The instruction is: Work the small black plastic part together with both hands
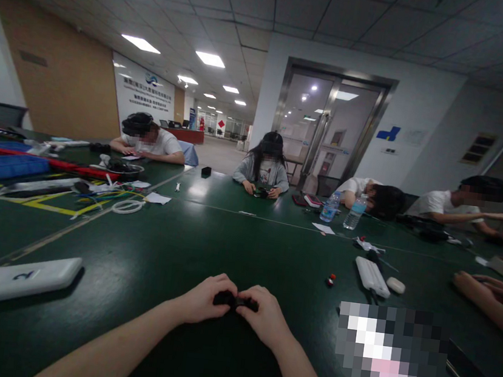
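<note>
the small dark object point(223, 299) is located directly between the two hands, above the near part of the green counter point(171, 246). its long axis appears to run crosswise, from the left hand point(205, 300) to the right hand point(267, 316), roughly square to the wearer's line of sight. neither hand is clearly nearer: each is in contact with its own end, and the middle is exposed in the narrow space between the fingertips.

left grip: closed around the left end, thumb on the near side, fingers curled over the far side. right grip: closed around the right end in a matching, mirrored pinch. both grips are narrow. from the object, the left grip lies to the left and the right grip to the right, at about the same depth; the forearms converge on it from the near edge of the view.

whether the object is one piece or two pieces meeting at the middle cannot be told; the fingers cover much of it and the detail is dark. contact between object and counter cannot be confirmed.

surroundings: a long white device point(22, 284) lies well apart, left of the left hand. a small red-topped item point(331, 279) lies beyond and to the right of the right hand, with a white power bank point(372, 277) farther right.
</note>
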A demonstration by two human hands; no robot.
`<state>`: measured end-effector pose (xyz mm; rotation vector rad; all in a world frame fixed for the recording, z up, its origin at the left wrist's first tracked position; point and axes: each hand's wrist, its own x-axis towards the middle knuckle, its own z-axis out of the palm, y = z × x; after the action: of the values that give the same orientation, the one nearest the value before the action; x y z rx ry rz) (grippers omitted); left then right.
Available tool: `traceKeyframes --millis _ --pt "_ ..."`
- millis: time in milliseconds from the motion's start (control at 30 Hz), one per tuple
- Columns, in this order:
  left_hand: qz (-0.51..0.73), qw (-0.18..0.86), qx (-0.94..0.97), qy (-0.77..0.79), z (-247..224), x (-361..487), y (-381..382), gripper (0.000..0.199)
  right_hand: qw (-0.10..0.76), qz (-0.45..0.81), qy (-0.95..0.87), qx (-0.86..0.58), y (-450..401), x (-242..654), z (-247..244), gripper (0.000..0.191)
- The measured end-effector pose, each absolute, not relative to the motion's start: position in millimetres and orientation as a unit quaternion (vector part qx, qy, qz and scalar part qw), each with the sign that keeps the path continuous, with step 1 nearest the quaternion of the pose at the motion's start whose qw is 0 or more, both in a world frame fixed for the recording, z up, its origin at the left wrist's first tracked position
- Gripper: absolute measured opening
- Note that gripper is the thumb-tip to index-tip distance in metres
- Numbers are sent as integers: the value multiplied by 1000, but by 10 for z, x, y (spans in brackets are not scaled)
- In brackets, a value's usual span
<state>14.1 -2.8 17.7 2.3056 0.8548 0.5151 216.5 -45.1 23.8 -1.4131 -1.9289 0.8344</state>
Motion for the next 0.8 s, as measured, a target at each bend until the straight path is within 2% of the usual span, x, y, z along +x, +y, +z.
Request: traceKeyframes --millis 800 --pt "182 305 884 305 174 143 -17 28 265 285 -748 -537 -488 2129 283 18"
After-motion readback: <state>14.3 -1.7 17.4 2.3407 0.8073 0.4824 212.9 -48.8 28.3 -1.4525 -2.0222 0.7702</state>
